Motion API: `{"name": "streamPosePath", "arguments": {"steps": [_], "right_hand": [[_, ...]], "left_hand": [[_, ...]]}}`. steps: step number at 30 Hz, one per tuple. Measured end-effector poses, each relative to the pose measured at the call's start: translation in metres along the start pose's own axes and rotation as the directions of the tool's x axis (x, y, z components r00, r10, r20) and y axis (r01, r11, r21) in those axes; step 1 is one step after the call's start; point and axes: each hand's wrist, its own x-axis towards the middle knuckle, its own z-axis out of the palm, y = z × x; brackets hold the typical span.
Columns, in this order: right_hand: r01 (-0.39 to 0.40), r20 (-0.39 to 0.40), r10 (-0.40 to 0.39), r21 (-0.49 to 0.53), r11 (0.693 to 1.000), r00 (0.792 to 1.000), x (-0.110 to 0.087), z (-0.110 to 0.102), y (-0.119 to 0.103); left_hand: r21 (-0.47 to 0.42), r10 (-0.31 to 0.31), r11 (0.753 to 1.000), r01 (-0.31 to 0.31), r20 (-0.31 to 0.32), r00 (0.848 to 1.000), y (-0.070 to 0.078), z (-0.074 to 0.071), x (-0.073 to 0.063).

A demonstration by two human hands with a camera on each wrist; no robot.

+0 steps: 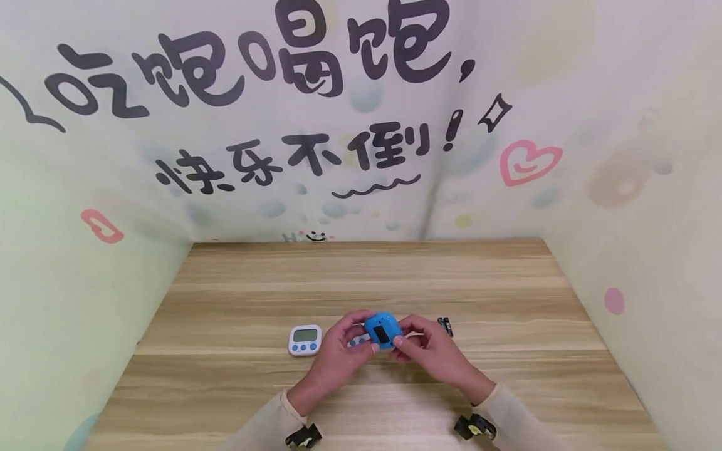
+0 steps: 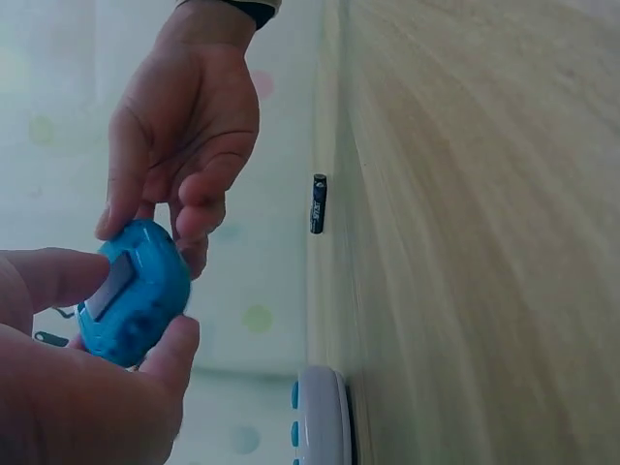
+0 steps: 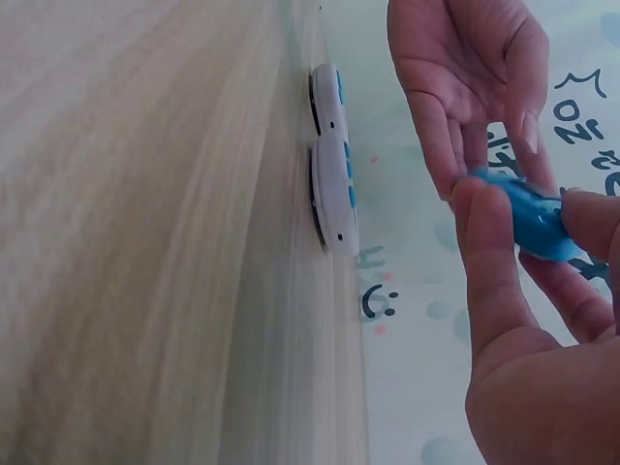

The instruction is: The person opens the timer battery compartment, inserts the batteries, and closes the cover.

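Note:
Both hands hold a small rounded blue plastic device [image 1: 383,330] above the wooden table, its face with a dark rectangular patch toward the head camera. My left hand [image 1: 341,346] pinches its left side, the thumb [image 2: 68,276] lying across the patch's edge in the left wrist view. On the opposite side, the thumb and fingers of my right hand [image 1: 433,351] grip the edge. Behind the left fingers a white timer with blue buttons [image 1: 358,340] is partly hidden. Another white timer [image 1: 305,341] lies to the left, screen up.
Two dark batteries [image 1: 445,326] lie side by side on the table [image 1: 350,269], just beyond the right hand. A printed wall covering [image 1: 361,213] borders the table at the back and both sides.

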Motion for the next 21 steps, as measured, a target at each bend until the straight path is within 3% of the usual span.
{"name": "streamPosePath", "arguments": {"steps": [4, 11, 21], "right_hand": [[0.016, -0.060, -0.016, -0.006, 1.000, 0.998, -0.0013, -0.0037, -0.0015], [0.051, -0.119, -0.069, -0.146, 0.988, 0.990, -0.0006, -0.0048, -0.0039], [0.008, -0.109, -0.027, -0.175, 0.984, 0.994, -0.0039, -0.0035, -0.0089]], "left_hand": [[0.007, 0.004, 1.000, -0.004, 0.002, 1.000, 0.0000, 0.0010, 0.0004], [-0.074, -0.034, 0.997, 0.036, 0.033, 0.999, 0.0010, 0.0028, 0.0016], [-0.037, -0.113, 0.993, 0.113, 0.009, 0.994, -0.0033, 0.0031, 0.0037]]}}
